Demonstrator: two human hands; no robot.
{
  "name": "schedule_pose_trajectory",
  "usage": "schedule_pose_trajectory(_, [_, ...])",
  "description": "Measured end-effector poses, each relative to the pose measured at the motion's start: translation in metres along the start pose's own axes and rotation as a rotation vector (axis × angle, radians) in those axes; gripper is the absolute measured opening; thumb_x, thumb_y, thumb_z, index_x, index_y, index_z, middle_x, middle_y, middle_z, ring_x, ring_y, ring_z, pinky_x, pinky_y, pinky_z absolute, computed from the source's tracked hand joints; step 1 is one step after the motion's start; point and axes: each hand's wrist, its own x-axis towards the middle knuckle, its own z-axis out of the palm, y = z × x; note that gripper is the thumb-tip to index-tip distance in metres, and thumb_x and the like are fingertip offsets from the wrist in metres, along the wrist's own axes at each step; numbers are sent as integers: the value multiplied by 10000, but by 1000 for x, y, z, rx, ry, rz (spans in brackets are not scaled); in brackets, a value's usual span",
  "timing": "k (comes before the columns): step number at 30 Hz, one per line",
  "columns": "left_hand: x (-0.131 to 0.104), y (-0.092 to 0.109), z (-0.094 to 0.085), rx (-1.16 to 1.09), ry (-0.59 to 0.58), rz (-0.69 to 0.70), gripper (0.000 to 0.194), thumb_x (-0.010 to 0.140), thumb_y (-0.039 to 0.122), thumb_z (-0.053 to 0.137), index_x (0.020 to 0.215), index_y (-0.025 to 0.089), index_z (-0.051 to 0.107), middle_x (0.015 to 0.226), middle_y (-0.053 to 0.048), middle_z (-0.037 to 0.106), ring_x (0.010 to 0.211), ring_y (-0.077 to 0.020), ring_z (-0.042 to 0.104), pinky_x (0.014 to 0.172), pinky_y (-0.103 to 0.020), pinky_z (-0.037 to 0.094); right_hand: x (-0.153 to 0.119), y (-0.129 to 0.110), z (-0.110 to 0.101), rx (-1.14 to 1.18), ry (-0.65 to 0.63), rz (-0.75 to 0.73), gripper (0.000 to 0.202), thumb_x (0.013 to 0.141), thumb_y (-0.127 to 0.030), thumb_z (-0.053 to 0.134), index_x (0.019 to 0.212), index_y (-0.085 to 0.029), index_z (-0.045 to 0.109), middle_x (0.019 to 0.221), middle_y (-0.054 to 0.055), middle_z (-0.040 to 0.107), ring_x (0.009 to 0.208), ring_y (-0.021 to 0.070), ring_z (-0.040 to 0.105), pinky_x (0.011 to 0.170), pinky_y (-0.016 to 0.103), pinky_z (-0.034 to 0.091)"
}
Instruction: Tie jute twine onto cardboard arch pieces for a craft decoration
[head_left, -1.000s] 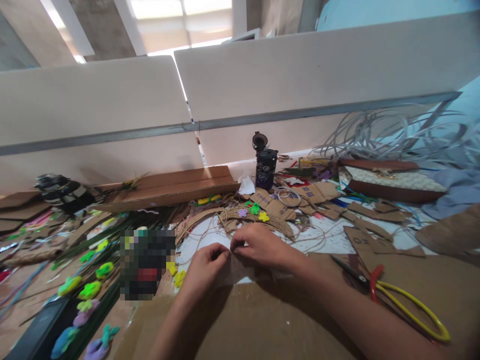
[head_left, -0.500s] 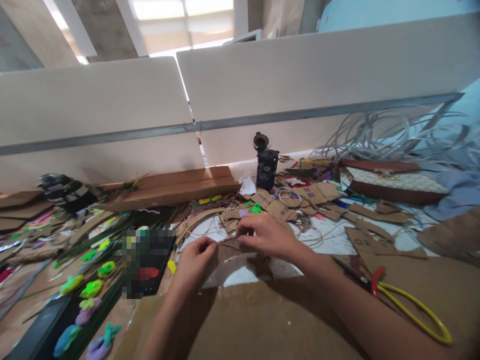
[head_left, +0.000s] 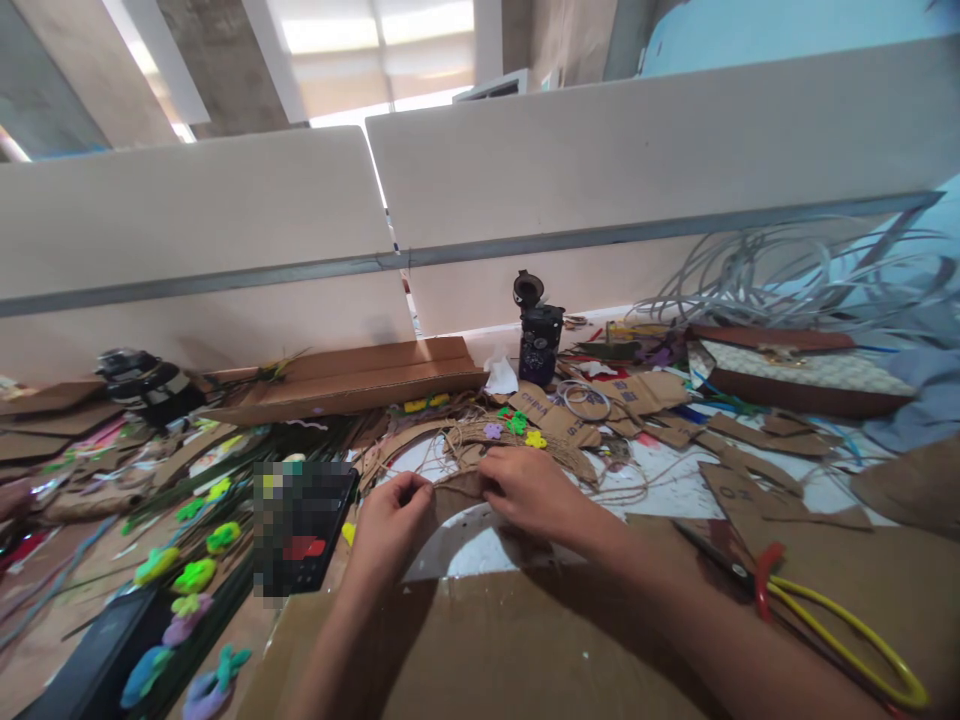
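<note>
Between my two hands runs a curved cardboard strip (head_left: 456, 488) with twine on it. My left hand (head_left: 396, 518) is closed, pinching its left end between thumb and fingers. My right hand (head_left: 529, 492) is closed at the right side of the same strip, its fingertips partly hidden behind the hand. Just beyond lies a twine-wrapped cardboard arc (head_left: 562, 455) bearing small flower shapes: a yellow flower (head_left: 535, 439), a purple flower (head_left: 492, 431) and green ones. Loose twine (head_left: 637, 490) trails to the right over white paper.
Scissors (head_left: 757, 580) with red and yellow handles lie by my right forearm. A dark bottle (head_left: 541, 345) with its lid up stands behind. Cardboard scraps (head_left: 645, 392), a handbag (head_left: 802, 370), a long cardboard tray (head_left: 360, 385) and fuzzy flowers (head_left: 195, 575) surround the work.
My right hand has lowered and drawn its fingers in against the strip, uncovering the yellow flower. My left hand keeps its pinch. The view has shifted slightly.
</note>
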Motion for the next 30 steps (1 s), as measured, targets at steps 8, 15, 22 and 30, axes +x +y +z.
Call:
schedule_pose_trajectory(8, [-3,6,-3,110,-15,48,274,736,436,556,679,180,634,623,7,571,644,-180,506,619,-270,364,1,6,-10,48,25,54,129,835,-75,575,803,-167,660,847,40,671,770,157,567,673,261,331])
schedule_pose_trajectory(15, [-4,9,-1,120,-41,54,270,734,434,553,648,188,624,612,9,576,636,-182,515,608,-268,369,1,7,-6,110,72,74,160,819,-67,611,912,-176,680,912,40,669,849,180,592,729,269,386])
schedule_pose_trajectory(22, [-6,6,5,98,-86,66,258,751,417,558,654,191,634,607,7,597,633,-187,541,595,-260,384,0,-1,-3,197,86,-100,206,852,-122,686,1043,-198,703,1023,44,649,969,188,591,839,288,428])
schedule_pose_trajectory(30, [-7,2,8,47,-159,92,231,780,379,574,679,184,645,649,-3,613,663,-192,546,617,-265,404,0,2,1,232,64,-98,87,880,-152,694,943,-193,739,965,38,667,896,172,608,803,269,430])
